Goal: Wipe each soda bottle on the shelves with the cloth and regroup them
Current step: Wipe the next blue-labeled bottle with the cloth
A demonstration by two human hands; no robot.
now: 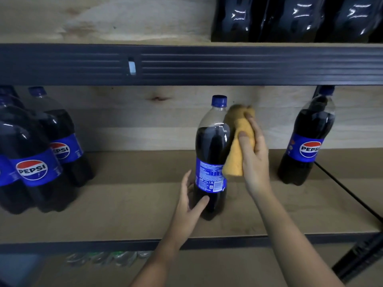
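Observation:
A Pepsi bottle [211, 154] with a blue cap stands upright in the middle of the middle shelf [128, 216], its label's printed back facing me. My left hand [191, 200] holds its lower part, thumb across the front. My right hand [253, 156] grips a bunched yellow cloth [238, 141] and holds it against the bottle's right side, near the shoulder. A group of Pepsi bottles [35, 154] stands at the shelf's left end. One more Pepsi bottle [306, 139] stands alone at the right.
Several dark bottles [294, 19] stand on the upper shelf at the right. A dark metal beam [186, 65] fronts that shelf. A black cable [348, 193] runs along the right of the middle shelf. Plastic-wrapped items [107, 258] lie on the lower shelf.

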